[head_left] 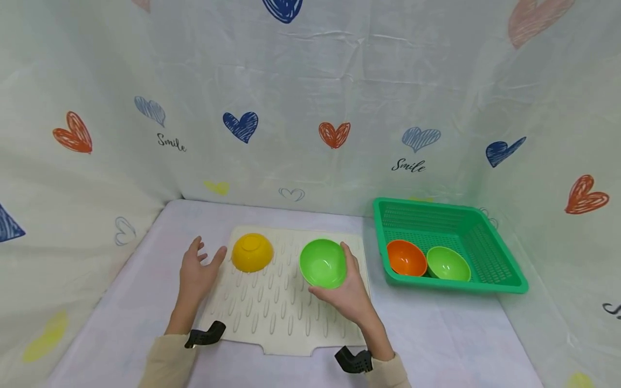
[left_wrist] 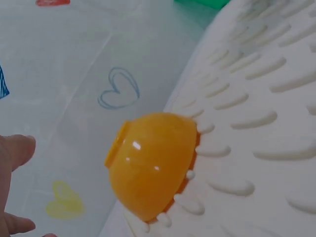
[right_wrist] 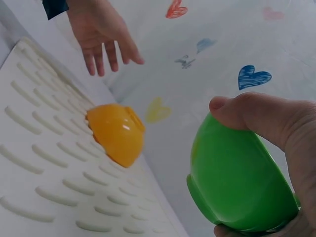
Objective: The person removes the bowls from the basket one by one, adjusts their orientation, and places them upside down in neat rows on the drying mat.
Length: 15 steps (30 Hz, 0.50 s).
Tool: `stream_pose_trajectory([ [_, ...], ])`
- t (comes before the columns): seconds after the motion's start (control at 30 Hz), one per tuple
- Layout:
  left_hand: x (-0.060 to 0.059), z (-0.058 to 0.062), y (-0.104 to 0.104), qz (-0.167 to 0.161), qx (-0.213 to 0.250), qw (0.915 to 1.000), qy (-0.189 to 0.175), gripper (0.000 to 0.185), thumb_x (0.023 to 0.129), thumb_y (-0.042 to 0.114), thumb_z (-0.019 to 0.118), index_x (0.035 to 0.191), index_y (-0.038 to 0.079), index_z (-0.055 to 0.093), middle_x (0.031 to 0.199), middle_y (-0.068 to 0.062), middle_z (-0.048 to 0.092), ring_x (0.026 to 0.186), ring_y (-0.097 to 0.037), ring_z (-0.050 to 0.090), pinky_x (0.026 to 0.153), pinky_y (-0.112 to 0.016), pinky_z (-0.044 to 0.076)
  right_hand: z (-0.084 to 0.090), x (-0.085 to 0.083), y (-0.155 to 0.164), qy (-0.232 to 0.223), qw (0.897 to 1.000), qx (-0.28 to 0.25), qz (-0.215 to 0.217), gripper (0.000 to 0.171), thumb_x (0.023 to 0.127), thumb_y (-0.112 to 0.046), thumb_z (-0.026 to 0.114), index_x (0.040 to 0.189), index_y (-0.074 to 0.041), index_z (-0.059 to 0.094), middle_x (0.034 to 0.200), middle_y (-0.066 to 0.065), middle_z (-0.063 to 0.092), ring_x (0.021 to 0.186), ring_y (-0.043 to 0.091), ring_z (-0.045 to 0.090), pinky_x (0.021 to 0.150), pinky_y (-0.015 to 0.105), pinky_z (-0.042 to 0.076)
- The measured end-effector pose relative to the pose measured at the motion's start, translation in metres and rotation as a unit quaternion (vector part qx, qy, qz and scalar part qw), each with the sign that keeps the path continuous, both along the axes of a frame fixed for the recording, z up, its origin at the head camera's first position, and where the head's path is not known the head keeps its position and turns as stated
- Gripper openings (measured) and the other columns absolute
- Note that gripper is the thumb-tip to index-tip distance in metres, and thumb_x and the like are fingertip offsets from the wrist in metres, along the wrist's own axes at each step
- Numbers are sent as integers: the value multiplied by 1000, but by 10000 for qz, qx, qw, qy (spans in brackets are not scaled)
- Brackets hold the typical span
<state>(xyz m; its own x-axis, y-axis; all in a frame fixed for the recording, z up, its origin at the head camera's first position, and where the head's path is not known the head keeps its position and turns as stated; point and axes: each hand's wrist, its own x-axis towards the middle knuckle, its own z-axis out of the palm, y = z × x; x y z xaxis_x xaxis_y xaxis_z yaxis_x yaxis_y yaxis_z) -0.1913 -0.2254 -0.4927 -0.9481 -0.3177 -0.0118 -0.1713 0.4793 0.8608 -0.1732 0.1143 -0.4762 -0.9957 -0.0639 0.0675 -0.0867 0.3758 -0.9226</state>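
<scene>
A yellow bowl (head_left: 252, 252) lies upside down on the white ribbed drying mat (head_left: 271, 312); the left wrist view shows the bowl (left_wrist: 150, 163) close up. My left hand (head_left: 196, 269) hovers just left of it, fingers spread and holding nothing. My right hand (head_left: 350, 293) grips a green bowl (head_left: 322, 263) by its rim and underside, tilted with its mouth facing me, above the mat's right half. In the right wrist view the green bowl (right_wrist: 237, 180) sits under my thumb (right_wrist: 256, 116), with the yellow bowl (right_wrist: 117, 132) and my left hand (right_wrist: 101, 34) beyond.
A green perforated basket (head_left: 490, 272) stands right of the mat, holding an orange bowl (head_left: 406, 258) and another green bowl (head_left: 448, 264). Heart-printed cloth walls (head_left: 310, 124) enclose the table on three sides.
</scene>
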Motion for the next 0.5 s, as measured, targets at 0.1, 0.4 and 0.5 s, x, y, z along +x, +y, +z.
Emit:
stream_pose_trajectory([
  [0.1,1,9,15,36,309,9988,371,94,100,47,64,166,6,9,166,-25,23,146,-47,37,111,-60,45,1,1,-2,32,10000,7,6,126,67,-32,96,165,-20,18,160,15,32,131,40,50,100,58,53],
  [0.4,10,21,72,-536,1057,9893,856,85,102,44,62,166,12,15,169,-15,24,148,-41,39,112,-60,45,1,2,-7,1,10000,-30,80,126,68,-31,96,165,-19,17,159,15,33,131,40,51,99,57,54],
  [0.5,14,19,89,-711,1050,9889,777,81,102,44,63,164,10,24,166,-16,32,145,-42,45,111,-59,47,1,3,-9,43,9999,-75,138,126,67,-30,96,165,-16,17,159,14,34,131,40,51,99,57,54],
])
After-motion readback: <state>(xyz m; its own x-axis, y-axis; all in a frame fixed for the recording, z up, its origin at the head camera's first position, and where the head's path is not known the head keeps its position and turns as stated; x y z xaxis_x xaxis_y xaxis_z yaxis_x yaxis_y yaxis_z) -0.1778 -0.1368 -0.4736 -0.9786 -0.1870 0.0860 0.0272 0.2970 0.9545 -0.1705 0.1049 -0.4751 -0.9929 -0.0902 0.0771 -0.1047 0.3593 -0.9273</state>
